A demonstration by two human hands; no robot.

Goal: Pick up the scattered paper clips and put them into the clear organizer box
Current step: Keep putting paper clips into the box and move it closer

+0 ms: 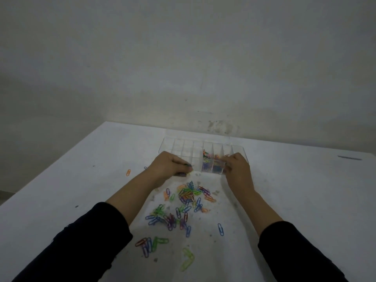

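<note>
Coloured clips [184, 202] lie scattered on the table [61, 180] between 2 forearms; more sit in the box [203, 153] beyond, in its right compartments. The left hand [168, 164] pinches clips at the box's near edge. The right hand [237, 168] curls around the box's near right corner.

the scattered paper clips [184, 202] are blue, green, orange, purple and pink on a white table [284, 190]. the organizer box [183, 148] is clear and colourless. both sleeves [81, 247] are black. the wall [183, 58] is a dull grey-white, stained.
</note>
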